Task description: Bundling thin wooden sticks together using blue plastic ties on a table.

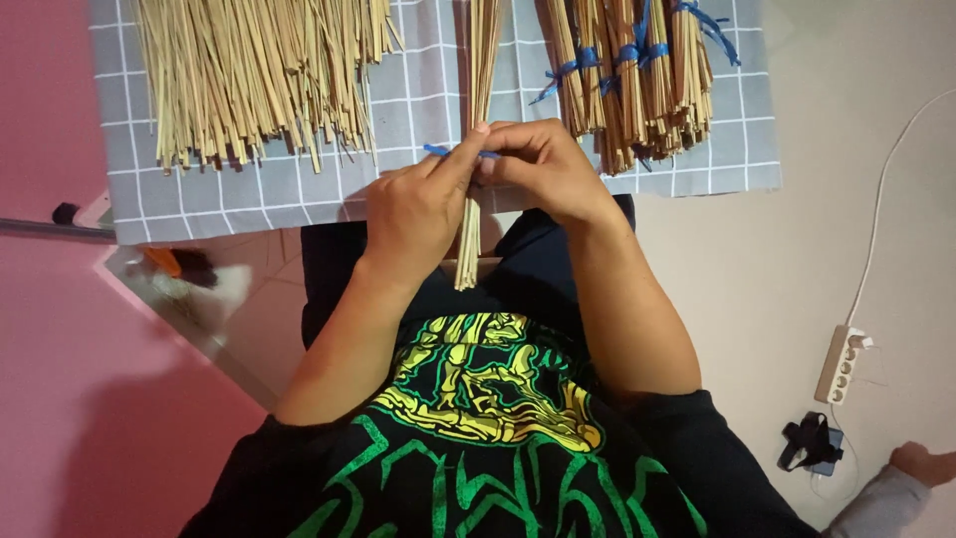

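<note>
Fingers of the left hand (418,204) and the right hand (543,164) pinch tight around a thin bunch of sticks (476,120), right where a blue string (438,150) wraps it. The bunch stands over the person's lap, its far end on the grey checked cloth (418,90). Loose sticks (249,75) lie to the left. Tied bundles (637,80) with blue strings lie to the right. A white power strip (838,364) sits on the floor, well apart.

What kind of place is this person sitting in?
Probably a room at home, with work done on the floor: a grey checked cloth holding loose tan straw sticks, and a white power strip on the beige floor.
</note>
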